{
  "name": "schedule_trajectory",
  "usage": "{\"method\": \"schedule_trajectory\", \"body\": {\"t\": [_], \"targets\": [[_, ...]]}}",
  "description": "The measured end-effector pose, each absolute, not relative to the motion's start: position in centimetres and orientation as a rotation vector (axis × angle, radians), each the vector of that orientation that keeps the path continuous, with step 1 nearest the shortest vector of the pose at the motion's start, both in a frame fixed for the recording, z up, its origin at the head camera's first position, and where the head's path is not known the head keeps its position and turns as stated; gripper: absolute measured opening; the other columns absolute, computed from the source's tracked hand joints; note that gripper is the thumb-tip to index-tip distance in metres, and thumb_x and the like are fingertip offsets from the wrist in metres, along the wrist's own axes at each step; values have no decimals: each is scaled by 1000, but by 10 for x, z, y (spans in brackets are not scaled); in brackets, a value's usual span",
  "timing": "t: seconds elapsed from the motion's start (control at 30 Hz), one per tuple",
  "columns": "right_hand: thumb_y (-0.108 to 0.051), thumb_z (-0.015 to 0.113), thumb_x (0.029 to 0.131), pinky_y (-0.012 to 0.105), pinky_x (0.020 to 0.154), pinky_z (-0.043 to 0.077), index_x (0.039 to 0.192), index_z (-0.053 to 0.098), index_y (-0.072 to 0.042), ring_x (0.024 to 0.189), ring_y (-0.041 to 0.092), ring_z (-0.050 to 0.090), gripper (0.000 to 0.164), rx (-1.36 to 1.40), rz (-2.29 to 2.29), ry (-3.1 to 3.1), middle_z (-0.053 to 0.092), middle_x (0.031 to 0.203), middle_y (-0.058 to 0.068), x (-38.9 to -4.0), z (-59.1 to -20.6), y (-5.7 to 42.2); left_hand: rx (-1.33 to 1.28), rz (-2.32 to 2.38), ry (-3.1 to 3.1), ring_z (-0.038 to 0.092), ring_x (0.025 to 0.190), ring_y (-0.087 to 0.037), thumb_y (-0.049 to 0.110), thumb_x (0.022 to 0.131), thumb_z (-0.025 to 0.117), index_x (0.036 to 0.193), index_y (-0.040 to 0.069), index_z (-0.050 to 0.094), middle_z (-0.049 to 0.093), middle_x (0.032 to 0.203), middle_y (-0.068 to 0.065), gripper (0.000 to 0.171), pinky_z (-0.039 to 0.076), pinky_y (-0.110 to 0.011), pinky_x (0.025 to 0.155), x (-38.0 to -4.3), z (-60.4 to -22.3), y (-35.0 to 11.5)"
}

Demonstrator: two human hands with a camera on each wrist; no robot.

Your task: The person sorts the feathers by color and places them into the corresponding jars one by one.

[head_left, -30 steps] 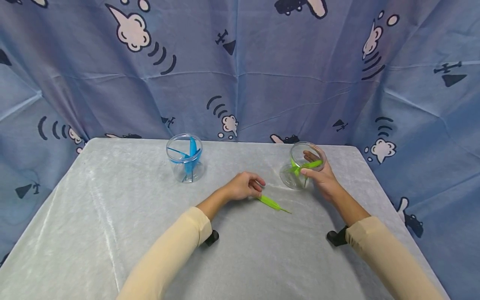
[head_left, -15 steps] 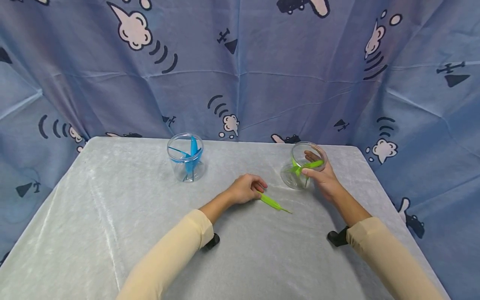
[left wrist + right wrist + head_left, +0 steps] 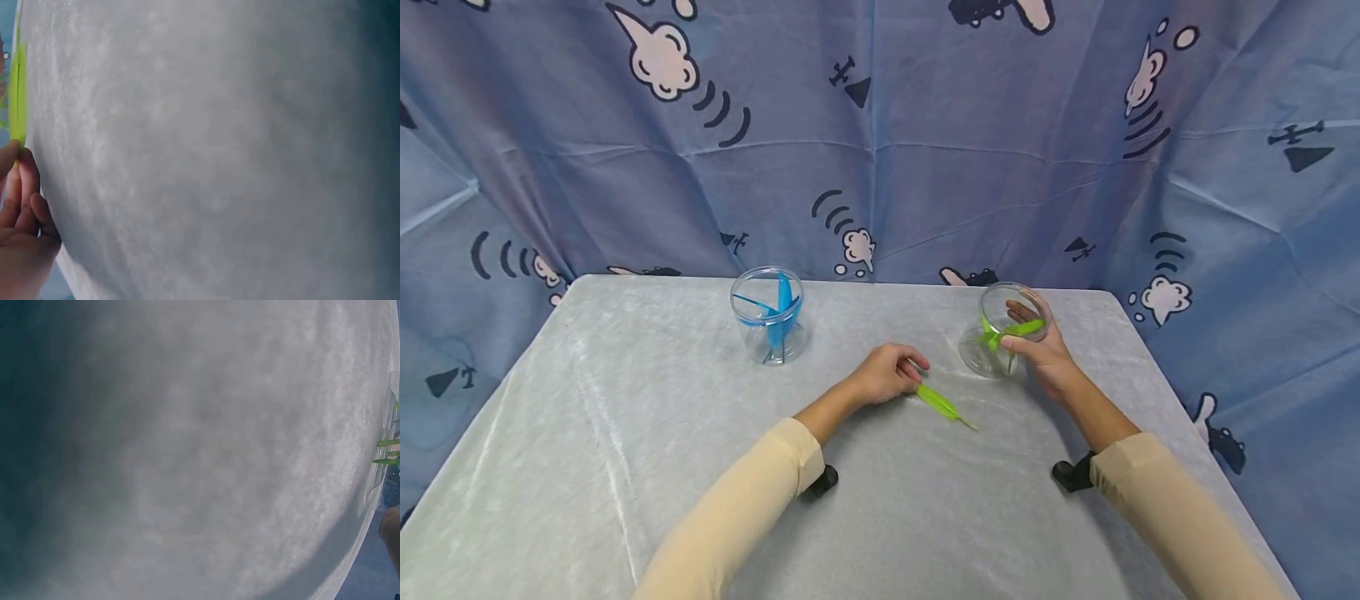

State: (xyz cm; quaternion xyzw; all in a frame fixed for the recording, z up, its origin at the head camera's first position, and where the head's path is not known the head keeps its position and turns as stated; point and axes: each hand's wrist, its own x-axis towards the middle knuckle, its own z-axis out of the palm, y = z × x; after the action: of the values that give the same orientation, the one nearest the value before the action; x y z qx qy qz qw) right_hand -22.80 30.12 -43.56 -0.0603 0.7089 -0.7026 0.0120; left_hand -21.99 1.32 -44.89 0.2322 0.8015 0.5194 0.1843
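Note:
My left hand (image 3: 891, 373) pinches one end of a green feather (image 3: 937, 402) between thumb and fingertips. Its thin tip points away to the lower right in the head view. In the left wrist view the feather (image 3: 17, 94) rises from the pinched fingertips at the left edge. My right hand (image 3: 1045, 350) grips a clear jar (image 3: 981, 360), thumb at the near side and fingers behind it. Several green feathers (image 3: 1026, 327) lie inside that jar, which leans toward the hand. Only part of the jar and some green ends (image 3: 387, 461) show in the right wrist view.
A second clear jar (image 3: 752, 342) with blue feathers (image 3: 781, 312) in it stands upright at the back left. Pale grey cloth covers the table (image 3: 587, 467). Behind its back edge hangs a blue patterned curtain (image 3: 955, 192).
The feather in my left hand has tilted slightly, its thin tip a little lower and more to the left. My right hand and the jar stay nearly still.

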Motion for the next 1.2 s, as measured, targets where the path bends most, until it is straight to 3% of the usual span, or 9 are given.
{"method": "schedule_trajectory", "body": {"t": [0.33, 0.63, 0.87, 1.03, 1.2], "targets": [[14, 63, 85, 20, 103, 35, 149, 33, -25, 145, 33, 23, 81, -238, -2237, 2193, 45, 139, -4, -228, -437, 300, 577, 1566, 2243, 62, 74, -14, -11, 86, 68, 115, -6, 68, 71, 90, -13, 29, 46, -20, 62, -229, -431, 4], [13, 63, 85, 22, 104, 36, 150, 32, -27, 147, 33, 21, 83, -208, -2211, 2212, 41, 146, 2, -229, -437, 301, 580, 1805, 2212, 67, 83, -17, -11, 88, 67, 114, -4, 68, 71, 93, -17, 27, 53, -23, 72, -244, -396, -2], [13, 63, 86, 22, 103, 36, 151, 30, -27, 147, 33, 20, 83, -196, -2200, 2212, 38, 149, 7, -230, -438, 300, 566, 1900, 2145, 67, 96, -34, -9, 90, 66, 117, -3, 67, 70, 98, -17, 27, 55, -28, 81, -254, -372, -6], [13, 62, 86, 20, 101, 37, 151, 30, -28, 147, 32, 21, 83, -190, -2198, 2215, 37, 150, 9, -230, -438, 300, 548, 1972, 2129, 66, 96, -31, -6, 92, 66, 118, -1, 66, 69, 100, -15, 27, 55, -31, 85, -257, -354, -5], [13, 63, 86, 19, 99, 38, 151, 30, -27, 146, 32, 21, 83, -201, -2215, 2193, 41, 145, 1, -229, -438, 300, 541, 2066, 2128, 67, 92, -24, -7, 92, 65, 118, -1, 66, 69, 103, -16, 27, 54, -30, 85, -258, -340, 4]]}}
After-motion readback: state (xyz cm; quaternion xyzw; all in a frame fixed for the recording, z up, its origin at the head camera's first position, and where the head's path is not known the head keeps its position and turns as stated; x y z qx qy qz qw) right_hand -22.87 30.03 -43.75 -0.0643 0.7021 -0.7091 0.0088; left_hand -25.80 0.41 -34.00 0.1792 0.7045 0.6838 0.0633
